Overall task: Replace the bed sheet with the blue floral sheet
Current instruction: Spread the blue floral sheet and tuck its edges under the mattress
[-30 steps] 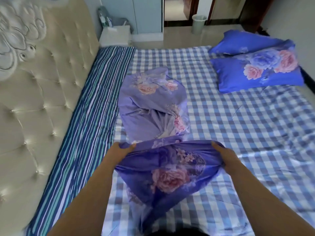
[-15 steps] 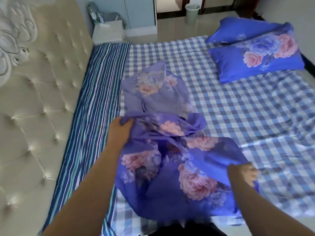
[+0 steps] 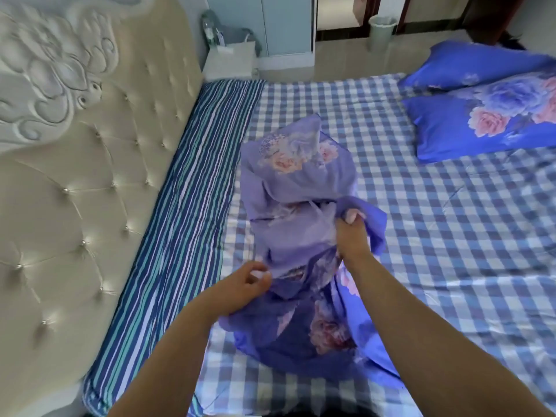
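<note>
Here, the right hand has its grip closed around a bunched fold of the blue floral sheet, fingers curled tight into the cloth at the bundle's right side. The left hand rests at the bundle's lower left edge, fingers loosely curled and touching the fabric; whether it actually pinches the cloth cannot be told. The sheet lies crumpled in a long heap on the bed, paler side up at the far end, darker blue with pink roses at the near end. Beneath it spreads a blue and white checked sheet. A blue striped cloth runs along the left, beside a cream tufted headboard. Two blue floral pillows sit at the far right of the bed, well apart from the heap. Beyond the bed stand a white nightstand and a pale waste bin on the floor.
</note>
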Demonstrator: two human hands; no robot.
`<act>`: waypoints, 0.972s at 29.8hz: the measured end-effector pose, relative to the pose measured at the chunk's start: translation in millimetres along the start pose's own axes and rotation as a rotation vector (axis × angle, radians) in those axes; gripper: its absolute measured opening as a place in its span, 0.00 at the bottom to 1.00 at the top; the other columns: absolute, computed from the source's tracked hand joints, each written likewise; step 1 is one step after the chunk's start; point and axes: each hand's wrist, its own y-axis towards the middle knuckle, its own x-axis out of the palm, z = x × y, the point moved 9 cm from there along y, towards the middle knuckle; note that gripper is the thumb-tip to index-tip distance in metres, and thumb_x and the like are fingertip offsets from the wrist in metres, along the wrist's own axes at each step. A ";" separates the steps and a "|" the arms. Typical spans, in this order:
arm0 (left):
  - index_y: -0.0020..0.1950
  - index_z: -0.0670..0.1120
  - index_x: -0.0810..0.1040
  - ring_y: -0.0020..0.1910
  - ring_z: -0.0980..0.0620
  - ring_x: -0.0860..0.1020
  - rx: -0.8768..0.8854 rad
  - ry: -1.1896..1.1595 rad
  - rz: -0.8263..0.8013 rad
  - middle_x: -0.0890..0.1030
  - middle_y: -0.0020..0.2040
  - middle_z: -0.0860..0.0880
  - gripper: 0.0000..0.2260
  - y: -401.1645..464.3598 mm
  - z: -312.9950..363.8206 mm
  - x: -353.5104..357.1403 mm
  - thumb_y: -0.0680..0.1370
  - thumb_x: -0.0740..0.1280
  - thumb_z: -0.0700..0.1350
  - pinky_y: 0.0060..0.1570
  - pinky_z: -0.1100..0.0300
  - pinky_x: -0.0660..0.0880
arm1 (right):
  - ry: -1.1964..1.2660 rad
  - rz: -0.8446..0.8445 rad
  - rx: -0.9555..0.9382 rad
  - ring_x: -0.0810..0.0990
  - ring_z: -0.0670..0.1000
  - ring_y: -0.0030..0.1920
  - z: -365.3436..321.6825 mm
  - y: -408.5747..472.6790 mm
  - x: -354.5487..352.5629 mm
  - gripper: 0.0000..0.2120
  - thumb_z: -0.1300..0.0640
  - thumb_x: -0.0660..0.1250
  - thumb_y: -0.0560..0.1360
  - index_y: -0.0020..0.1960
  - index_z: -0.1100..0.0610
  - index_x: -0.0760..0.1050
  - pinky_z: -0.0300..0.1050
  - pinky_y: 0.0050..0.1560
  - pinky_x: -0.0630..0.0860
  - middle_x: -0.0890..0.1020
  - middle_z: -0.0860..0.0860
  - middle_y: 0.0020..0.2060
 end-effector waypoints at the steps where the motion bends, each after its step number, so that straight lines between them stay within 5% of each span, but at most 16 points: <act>1: 0.64 0.50 0.69 0.53 0.54 0.74 -0.001 -0.188 0.116 0.75 0.58 0.49 0.21 -0.6 3.6 -9.7 0.77 0.61 0.60 0.58 0.52 0.72 | -0.222 -0.155 -0.197 0.71 0.51 0.46 -32.3 -21.2 26.3 0.15 0.59 0.57 0.80 0.38 0.45 0.61 0.42 0.49 0.68 0.72 0.50 0.44; 3: 0.66 0.48 0.70 0.54 0.52 0.75 0.003 -0.570 0.209 0.77 0.57 0.50 0.23 4.2 10.6 -21.4 0.77 0.61 0.61 0.55 0.55 0.70 | -0.602 -0.589 -0.492 0.72 0.53 0.45 -51.6 -84.5 92.6 0.15 0.61 0.56 0.79 0.38 0.44 0.63 0.44 0.48 0.67 0.72 0.49 0.41; 5: 0.56 0.42 0.78 0.41 0.48 0.78 0.029 -0.751 0.277 0.83 0.41 0.48 0.19 5.8 11.8 -24.8 0.77 0.66 0.56 0.44 0.57 0.77 | -0.814 -0.848 -0.617 0.76 0.57 0.48 -31.4 -138.9 125.5 0.09 0.62 0.57 0.78 0.49 0.51 0.73 0.46 0.46 0.70 0.79 0.54 0.46; 7: 0.49 0.37 0.80 0.37 0.46 0.78 -0.048 -0.675 0.471 0.83 0.39 0.43 0.10 4.0 -1.7 -31.1 0.75 0.71 0.44 0.40 0.57 0.78 | -0.751 -0.922 -0.569 0.77 0.57 0.52 -8.7 -152.7 123.7 0.10 0.57 0.59 0.78 0.58 0.56 0.73 0.49 0.51 0.73 0.79 0.56 0.54; 9: 0.52 0.34 0.79 0.35 0.45 0.79 -0.154 -0.690 0.582 0.82 0.40 0.37 0.15 4.4 -24.4 -33.6 0.73 0.72 0.44 0.40 0.55 0.78 | -0.519 -0.975 -0.345 0.78 0.48 0.49 11.9 -150.1 107.7 0.10 0.49 0.63 0.78 0.56 0.51 0.75 0.41 0.51 0.74 0.80 0.51 0.51; 11: 0.53 0.34 0.79 0.38 0.46 0.81 -0.219 -0.820 0.391 0.82 0.47 0.35 0.19 10.4 -26.6 -11.8 0.72 0.71 0.49 0.39 0.57 0.78 | -0.112 -0.811 -0.058 0.79 0.46 0.42 34.2 -123.3 84.0 0.10 0.47 0.63 0.78 0.53 0.52 0.77 0.37 0.43 0.75 0.80 0.49 0.46; 13: 0.48 0.37 0.81 0.43 0.45 0.81 -0.287 -0.851 0.289 0.82 0.48 0.35 0.18 0.6 -15.5 3.8 0.78 0.63 0.52 0.39 0.60 0.77 | 0.038 -0.510 0.126 0.79 0.52 0.37 72.9 -82.6 55.2 0.06 0.51 0.61 0.79 0.53 0.53 0.72 0.45 0.37 0.76 0.77 0.53 0.46; 14: 0.47 0.38 0.81 0.44 0.42 0.81 -0.291 -0.895 0.320 0.83 0.45 0.35 0.16 -4.6 -11.9 6.0 0.79 0.62 0.50 0.41 0.57 0.78 | -0.068 -0.445 0.090 0.79 0.57 0.39 85.9 -65.4 45.9 0.08 0.52 0.63 0.78 0.56 0.51 0.69 0.49 0.39 0.76 0.75 0.56 0.50; 16: 0.52 0.38 0.81 0.52 0.35 0.80 -0.251 -0.933 0.361 0.82 0.50 0.33 0.13 -20.2 3.5 9.0 0.77 0.67 0.47 0.56 0.42 0.77 | -0.340 -0.453 -0.048 0.77 0.60 0.52 96.7 -43.1 43.8 0.31 0.47 0.68 0.69 0.69 0.48 0.61 0.54 0.47 0.75 0.70 0.57 0.62; 18: 0.53 0.39 0.83 0.55 0.36 0.79 -0.164 -0.884 0.292 0.82 0.53 0.35 0.13 -35.3 30.3 13.6 0.72 0.73 0.46 0.61 0.40 0.73 | -0.477 -0.416 -0.219 0.71 0.56 0.62 102.5 -17.9 53.9 0.44 0.44 0.70 0.62 0.74 0.51 0.58 0.53 0.58 0.72 0.67 0.54 0.67; 19: 0.50 0.41 0.85 0.53 0.38 0.80 -0.134 -0.838 0.243 0.83 0.52 0.38 0.12 -47.0 46.3 15.2 0.69 0.75 0.44 0.61 0.42 0.74 | -0.465 -0.438 -0.273 0.70 0.54 0.63 91.1 -18.7 60.3 0.39 0.47 0.71 0.64 0.72 0.52 0.63 0.51 0.62 0.71 0.69 0.54 0.66; 21: 0.46 0.43 0.86 0.48 0.42 0.83 -0.099 -0.770 0.252 0.84 0.49 0.41 0.13 -68.8 58.4 0.0 0.63 0.78 0.45 0.56 0.48 0.78 | -0.506 -0.444 -0.254 0.75 0.55 0.59 83.5 -8.4 61.1 0.14 0.55 0.67 0.72 0.57 0.47 0.75 0.44 0.57 0.71 0.77 0.54 0.54; 23: 0.47 0.42 0.85 0.47 0.44 0.83 -0.065 -0.726 0.320 0.84 0.49 0.41 0.26 -94.4 54.4 -28.7 0.53 0.83 0.50 0.49 0.53 0.80 | -0.609 -0.374 -0.219 0.79 0.59 0.51 74.7 6.4 44.6 0.08 0.61 0.61 0.75 0.45 0.56 0.79 0.43 0.45 0.70 0.80 0.59 0.43; 25: 0.51 0.40 0.82 0.50 0.42 0.82 -0.153 -0.439 0.521 0.83 0.51 0.40 0.34 -120.1 33.9 -68.6 0.52 0.82 0.58 0.48 0.52 0.80 | -0.647 -0.221 -0.243 0.79 0.60 0.48 55.3 19.9 17.3 0.10 0.61 0.59 0.71 0.43 0.59 0.79 0.48 0.43 0.70 0.80 0.62 0.42; 27: 0.59 0.40 0.75 0.58 0.39 0.77 -0.585 0.254 0.753 0.78 0.60 0.38 0.36 -150.5 -1.4 -107.2 0.63 0.75 0.64 0.55 0.50 0.74 | -0.636 -0.162 -0.240 0.77 0.63 0.51 29.2 11.5 3.9 0.14 0.60 0.57 0.71 0.52 0.57 0.77 0.50 0.50 0.71 0.80 0.61 0.48; 29: 0.75 0.40 0.56 0.72 0.38 0.61 -0.726 0.741 0.849 0.59 0.75 0.37 0.50 -155.0 3.2 -107.2 0.66 0.71 0.67 0.67 0.46 0.62 | -0.602 -0.300 -0.361 0.76 0.60 0.49 -7.9 -25.3 28.3 0.14 0.59 0.56 0.73 0.56 0.56 0.75 0.48 0.50 0.70 0.79 0.58 0.48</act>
